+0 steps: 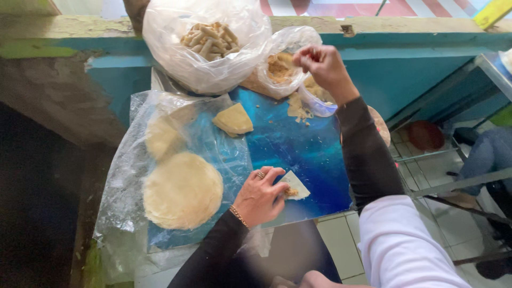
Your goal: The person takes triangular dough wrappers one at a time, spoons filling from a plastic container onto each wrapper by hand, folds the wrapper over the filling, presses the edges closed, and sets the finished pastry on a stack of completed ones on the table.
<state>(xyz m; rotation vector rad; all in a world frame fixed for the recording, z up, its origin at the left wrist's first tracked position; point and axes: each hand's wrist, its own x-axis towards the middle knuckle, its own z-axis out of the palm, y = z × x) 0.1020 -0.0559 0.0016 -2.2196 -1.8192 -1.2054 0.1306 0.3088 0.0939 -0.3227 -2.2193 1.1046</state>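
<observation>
Near the front edge of the blue board [298, 144], left hand [260, 196] pins a small filled wrapper [295, 186], fingers curled on it. Right hand [324, 66] hovers pinched shut over the filling bag [282, 64] at the far edge. Bare board lies between.

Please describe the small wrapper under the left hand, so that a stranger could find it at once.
On the blue board, look at its near edge, where the left hand presses a small pale wrapper. Unlike the round stacked sheets, it is a folded piece holding brown filling.

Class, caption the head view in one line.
Left hand pins a filled dough wrapper; right hand reaches into a clear plastic bag.
</observation>
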